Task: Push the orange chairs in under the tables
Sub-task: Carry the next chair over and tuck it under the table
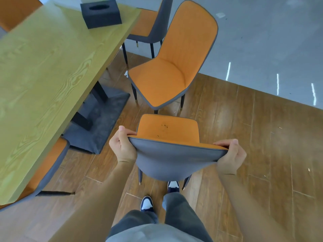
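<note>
The chair [167,137], backrest corners gripped by both hands [123,145] [230,154] (fingers curled over), looks rigid and light enough to slide.

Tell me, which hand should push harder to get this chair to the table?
Probably the right hand. The table is on the left of the held chair, so pushing from the right turns it that way.

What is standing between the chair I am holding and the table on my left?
Nothing visible on the floor between the held chair and the table; its dark base plate lies underneath.
</note>
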